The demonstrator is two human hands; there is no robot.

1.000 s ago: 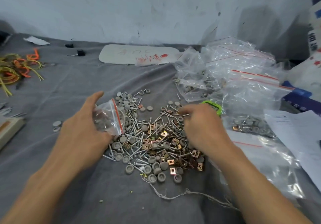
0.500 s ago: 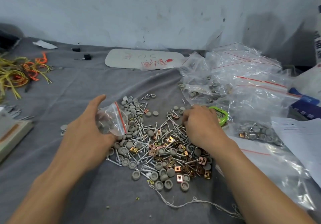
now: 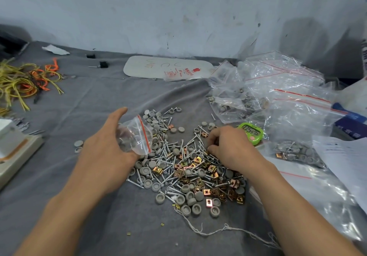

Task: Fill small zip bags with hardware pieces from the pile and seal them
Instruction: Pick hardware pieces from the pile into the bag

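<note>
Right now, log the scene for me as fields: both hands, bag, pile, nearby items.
left hand: grips small zip bag at left edge of pile
small zip bag: clear, red strip, grey pieces inside
right hand: fingers curled into pile; any held piece hidden
pile: screws, grey caps, brass clips on grey cloth
timer: green, beside right hand
filled bags: heaped at right

Grey cloth-covered table (image 3: 99, 97) carries the hardware pile (image 3: 188, 166). Left of the pile: yellow-orange ties (image 3: 23, 81). Right: zip bags (image 3: 278, 97). Behind: white card (image 3: 168, 68).
</note>
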